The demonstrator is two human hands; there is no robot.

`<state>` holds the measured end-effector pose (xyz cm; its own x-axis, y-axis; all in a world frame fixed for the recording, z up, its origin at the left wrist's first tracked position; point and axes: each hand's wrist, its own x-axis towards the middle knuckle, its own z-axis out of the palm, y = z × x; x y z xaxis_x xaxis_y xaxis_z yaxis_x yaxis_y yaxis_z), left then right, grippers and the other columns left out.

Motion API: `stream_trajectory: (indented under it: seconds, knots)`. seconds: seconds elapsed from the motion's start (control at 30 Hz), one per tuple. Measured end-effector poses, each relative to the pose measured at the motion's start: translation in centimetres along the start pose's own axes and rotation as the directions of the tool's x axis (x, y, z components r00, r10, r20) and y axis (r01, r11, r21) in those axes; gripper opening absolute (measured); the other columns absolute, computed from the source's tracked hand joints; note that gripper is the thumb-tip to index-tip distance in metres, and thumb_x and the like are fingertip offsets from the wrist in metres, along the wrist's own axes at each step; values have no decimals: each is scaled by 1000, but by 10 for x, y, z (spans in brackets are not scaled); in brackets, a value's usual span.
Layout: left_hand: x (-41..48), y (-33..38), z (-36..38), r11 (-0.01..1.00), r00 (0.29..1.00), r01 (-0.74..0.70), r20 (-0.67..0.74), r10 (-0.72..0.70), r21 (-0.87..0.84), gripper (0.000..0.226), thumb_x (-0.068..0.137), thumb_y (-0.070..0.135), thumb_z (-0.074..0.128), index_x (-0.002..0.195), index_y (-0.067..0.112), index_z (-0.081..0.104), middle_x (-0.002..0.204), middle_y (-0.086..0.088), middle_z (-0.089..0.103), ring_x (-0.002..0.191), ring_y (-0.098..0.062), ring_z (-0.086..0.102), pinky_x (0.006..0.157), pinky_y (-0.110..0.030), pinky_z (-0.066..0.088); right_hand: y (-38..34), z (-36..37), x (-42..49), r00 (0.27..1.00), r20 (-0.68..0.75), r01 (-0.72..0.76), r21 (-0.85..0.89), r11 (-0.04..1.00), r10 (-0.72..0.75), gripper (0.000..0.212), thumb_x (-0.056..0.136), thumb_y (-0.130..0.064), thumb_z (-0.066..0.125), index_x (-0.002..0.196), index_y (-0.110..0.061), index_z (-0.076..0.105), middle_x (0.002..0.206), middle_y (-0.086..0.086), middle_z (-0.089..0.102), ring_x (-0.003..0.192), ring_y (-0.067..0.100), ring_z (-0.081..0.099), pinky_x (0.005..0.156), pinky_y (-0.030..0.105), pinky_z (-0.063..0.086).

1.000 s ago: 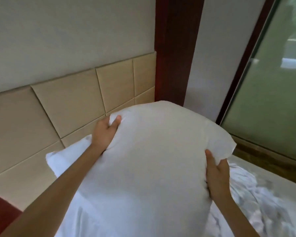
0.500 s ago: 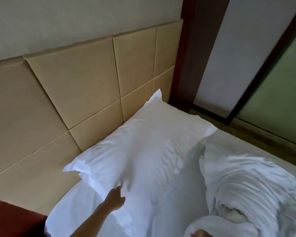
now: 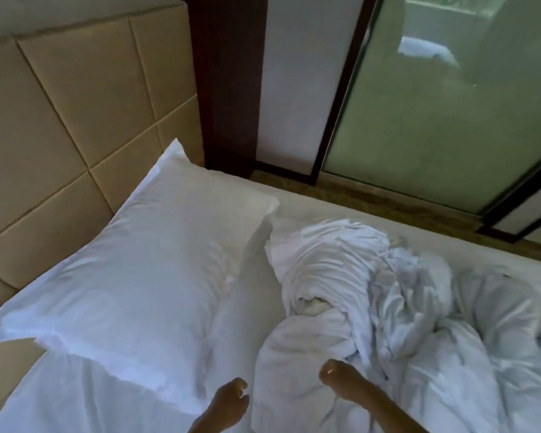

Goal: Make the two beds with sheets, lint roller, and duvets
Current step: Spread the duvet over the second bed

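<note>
hovering loosely curled and empty, left hand (image 3: 229, 401); right hand (image 3: 336, 375) curled over the duvet (image 3: 341, 270), grip unclear.

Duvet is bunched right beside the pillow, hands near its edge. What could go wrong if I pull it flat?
The duvet lies close beside the pillow, so a hard pull may drag the pillow askew. It looks twisted, so it may spread unevenly. Whether the right hand grips it is unclear; a loose hold could slip.
</note>
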<state>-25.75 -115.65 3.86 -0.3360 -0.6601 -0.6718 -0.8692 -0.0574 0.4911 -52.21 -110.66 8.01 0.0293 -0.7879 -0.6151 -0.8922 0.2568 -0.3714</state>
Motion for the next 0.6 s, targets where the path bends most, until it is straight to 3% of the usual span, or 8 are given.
stream_trajectory:
  seconds: [0.03, 0.07, 0.1, 0.13, 0.17, 0.23, 0.4, 0.6]
  knots:
    - [-2, 10, 11, 1000, 1000, 7, 28, -7, 19, 27, 95, 27, 45, 122, 25, 48, 136, -1, 52, 124, -13, 49, 97, -15, 35, 5, 2, -12, 989, -146, -17, 41, 999, 23, 34, 39, -37, 82, 68, -31, 65, 59, -3, 65, 48, -3, 59, 45, 8, 41]
    - [-4, 19, 20, 999, 999, 18, 48, -19, 28, 28, 95, 27, 45, 122, 24, 49, 137, -2, 51, 125, -14, 49, 98, -16, 36, 7, -3, -31, 985, 58, -172, 167, 971, 165, 26, 62, -30, 71, 87, -31, 61, 75, -1, 70, 62, 1, 64, 53, 10, 43]
    - [-5, 28, 28, 999, 997, 28, 70, -30, 30, 29, 94, 26, 45, 123, 23, 49, 137, -3, 51, 124, -16, 50, 97, -18, 37, 17, -3, -43, 976, 21, -215, 282, 935, 218, 19, 83, -21, 56, 102, -24, 57, 100, 5, 69, 85, 8, 65, 68, 15, 44]
    - [-4, 35, 35, 999, 996, 35, 80, -38, 36, 32, 94, 24, 45, 125, 20, 50, 137, -5, 51, 124, -17, 50, 96, -18, 38, 37, 7, -52, 968, -35, -237, 216, 947, 250, 17, 94, -19, 46, 109, -20, 54, 118, 9, 62, 104, 16, 60, 77, 20, 41]
    - [-3, 41, 41, 998, 995, 42, 88, -46, 52, 35, 94, 22, 45, 129, 16, 49, 137, -7, 51, 124, -19, 50, 95, -17, 38, 51, 17, -63, 942, -92, -293, 245, 924, 323, 12, 97, -21, 44, 106, -18, 52, 125, 11, 58, 114, 22, 56, 79, 22, 39]
    - [3, 51, 52, 994, 994, 62, 84, -69, 84, 39, 94, 21, 44, 133, 13, 46, 139, -8, 50, 124, -19, 50, 92, -15, 37, 81, 25, -87, 954, 9, -298, 116, 948, 299, 10, 98, -23, 44, 102, -17, 51, 127, 13, 57, 118, 25, 53, 79, 24, 38]
    - [19, 90, 71, 989, 997, 76, 4, -78, 123, 52, 96, 23, 45, 144, 11, 29, 146, -12, 39, 132, -23, 41, 103, -24, 34, 148, 57, -126, 938, -39, -326, 241, 914, 344, 39, 102, -31, 36, 136, -12, 42, 141, 5, 46, 130, 18, 44, 97, 18, 33]
    - [103, 147, 68, 995, 973, 29, -231, -5, 97, 106, 79, 54, 66, 151, 27, -7, 159, -6, 1, 143, -33, 14, 109, -51, 27, 209, 84, -137, 884, 31, -427, 460, 778, 467, 38, 99, -26, 44, 138, -26, 43, 125, -2, 53, 125, 12, 48, 88, 5, 34]
